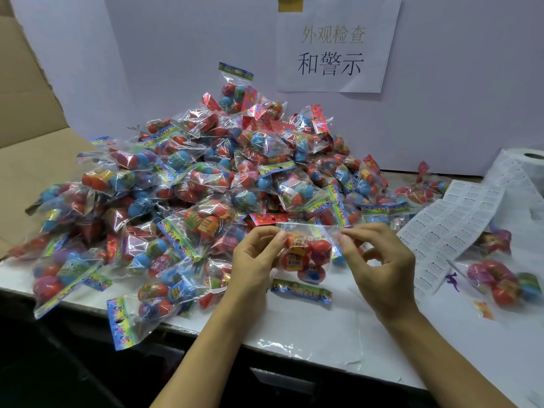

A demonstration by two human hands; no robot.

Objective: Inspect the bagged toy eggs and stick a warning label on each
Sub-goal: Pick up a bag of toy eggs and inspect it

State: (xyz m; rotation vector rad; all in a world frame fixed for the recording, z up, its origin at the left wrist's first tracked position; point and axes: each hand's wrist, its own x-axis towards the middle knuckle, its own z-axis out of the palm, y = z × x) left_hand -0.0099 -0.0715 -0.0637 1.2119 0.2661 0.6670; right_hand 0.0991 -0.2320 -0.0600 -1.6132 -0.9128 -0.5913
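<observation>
A clear bag of red and orange toy eggs [307, 254] hangs just above the white table, its colourful header card [300, 290] at the bottom. My left hand [256, 257] pinches the bag's upper left corner. My right hand [374, 260] pinches its upper right corner. A strip of white warning labels [450, 231] lies on the table to the right, fed from a label roll [518, 169] at the far right.
A big pile of bagged toy eggs [191, 187] covers the left and middle of the table [309, 328]. Two more egg bags [500, 281] lie at the right, beside a small purple toy figure [452, 281]. Cardboard [26, 119] stands at the left; a paper sign [335, 45] hangs behind.
</observation>
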